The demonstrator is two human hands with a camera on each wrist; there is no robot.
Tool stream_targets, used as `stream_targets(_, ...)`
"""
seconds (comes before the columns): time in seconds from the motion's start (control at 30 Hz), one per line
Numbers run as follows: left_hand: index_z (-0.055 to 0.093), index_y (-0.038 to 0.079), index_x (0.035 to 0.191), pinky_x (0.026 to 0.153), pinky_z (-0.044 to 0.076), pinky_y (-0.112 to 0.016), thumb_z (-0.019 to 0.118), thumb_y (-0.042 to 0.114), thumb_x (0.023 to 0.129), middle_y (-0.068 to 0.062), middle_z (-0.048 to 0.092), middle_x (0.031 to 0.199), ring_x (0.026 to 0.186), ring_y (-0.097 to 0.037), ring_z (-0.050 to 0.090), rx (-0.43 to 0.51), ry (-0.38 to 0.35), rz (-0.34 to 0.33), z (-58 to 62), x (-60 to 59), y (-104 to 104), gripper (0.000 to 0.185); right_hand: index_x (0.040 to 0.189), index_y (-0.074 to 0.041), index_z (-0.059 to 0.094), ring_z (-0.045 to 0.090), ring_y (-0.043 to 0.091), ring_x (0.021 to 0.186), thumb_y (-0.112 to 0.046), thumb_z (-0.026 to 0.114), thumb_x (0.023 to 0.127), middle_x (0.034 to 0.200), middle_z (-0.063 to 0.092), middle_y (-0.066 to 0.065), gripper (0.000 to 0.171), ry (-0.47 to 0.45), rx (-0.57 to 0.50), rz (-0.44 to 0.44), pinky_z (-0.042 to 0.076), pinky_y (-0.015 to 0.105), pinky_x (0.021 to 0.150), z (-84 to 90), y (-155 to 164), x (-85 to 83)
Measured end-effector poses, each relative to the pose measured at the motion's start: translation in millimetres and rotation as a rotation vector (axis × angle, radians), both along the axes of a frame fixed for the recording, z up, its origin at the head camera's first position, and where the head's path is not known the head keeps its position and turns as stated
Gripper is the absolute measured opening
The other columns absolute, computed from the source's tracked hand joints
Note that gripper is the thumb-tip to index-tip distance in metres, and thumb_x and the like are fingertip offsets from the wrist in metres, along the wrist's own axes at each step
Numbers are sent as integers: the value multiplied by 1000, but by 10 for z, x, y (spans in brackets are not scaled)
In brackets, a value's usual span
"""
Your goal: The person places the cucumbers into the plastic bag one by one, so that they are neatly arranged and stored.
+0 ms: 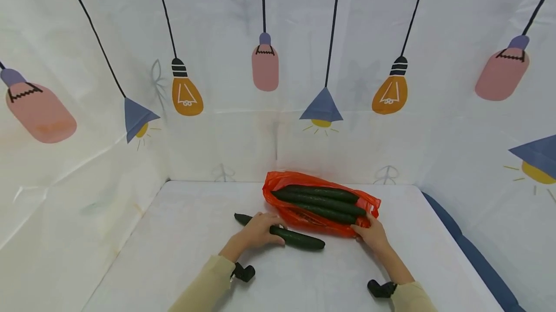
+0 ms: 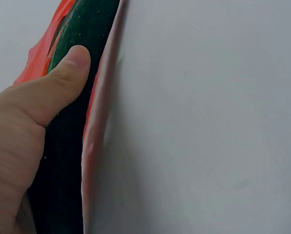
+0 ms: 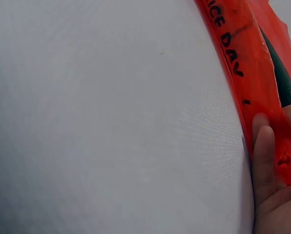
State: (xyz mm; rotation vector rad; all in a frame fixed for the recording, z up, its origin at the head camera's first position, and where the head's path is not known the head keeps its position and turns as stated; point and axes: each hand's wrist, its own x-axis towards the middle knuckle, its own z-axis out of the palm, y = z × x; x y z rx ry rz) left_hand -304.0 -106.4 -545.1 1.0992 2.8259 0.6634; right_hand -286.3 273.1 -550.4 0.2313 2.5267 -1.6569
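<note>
A dark green cucumber (image 1: 301,240) lies aslant on the white table, in front of an open red plastic bag (image 1: 304,222). My left hand (image 1: 262,230) grips it around the middle from above. In the left wrist view the thumb of that hand (image 2: 33,117) lies along the dark cucumber skin (image 2: 94,24). Three more cucumbers (image 1: 323,202) rest side by side in the bag. At the bag's right end my right hand (image 1: 373,235) pinches the red plastic. The right wrist view shows the fingers of this hand (image 3: 265,156) against the printed bag side (image 3: 238,63).
The white tabletop (image 1: 304,283) runs back to a pale curtain (image 1: 230,138) printed with hanging lamps. Past the table's right edge is a dark blue padded shape (image 1: 473,259). A black wrist camera (image 1: 244,272) sits on each forearm.
</note>
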Motion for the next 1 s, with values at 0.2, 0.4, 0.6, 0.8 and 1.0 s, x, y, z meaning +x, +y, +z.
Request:
stream_targets(0.2, 66, 32, 114, 93, 41, -41, 74, 49, 81, 20, 60, 109, 100, -3, 52, 41, -2, -18, 135, 13, 75, 37, 152, 3, 21, 60, 20, 64, -23, 68, 91, 130, 38, 31, 81, 1, 22, 0, 53, 29, 64, -21, 7, 8)
stream_targets(0.4, 68, 31, 113, 90, 44, -31, 76, 45, 81, 17, 61, 107, 100, -6, 53, 59, 39, -32, 339, -32, 214, 36, 152, 2, 21, 59, 19, 63, -19, 68, 91, 130, 39, 30, 80, 7, 5, -21, 52, 29, 62, -17, -3, 12)
stream_targets(0.6, 68, 32, 112, 72, 46, -23, 75, 46, 81, 16, 55, 96, 85, -4, 53, 86, 9, -25, 524, -107, 384, 35, 152, 4, 18, 60, 18, 61, -16, 69, 91, 135, 35, 30, 82, 7, -41, -31, 54, 29, 60, -12, -1, 14)
stream_targets(0.8, 68, 32, 112, 69, 46, -22, 75, 49, 80, 15, 54, 95, 84, -4, 51, 81, 36, -22, 660, -211, 561, 37, 152, 5, 17, 60, 19, 62, -19, 70, 91, 136, 33, 29, 84, -4, -73, -29, 54, 30, 62, -29, 25, 2)
stream_targets(1.0, 69, 32, 112, 77, 48, -25, 75, 50, 81, 15, 57, 101, 92, -6, 53, 82, 44, -23, 727, -284, 680, 37, 152, 1, 20, 61, 22, 64, -19, 70, 91, 132, 38, 29, 82, 6, -86, -24, 54, 32, 62, -42, 24, 12)
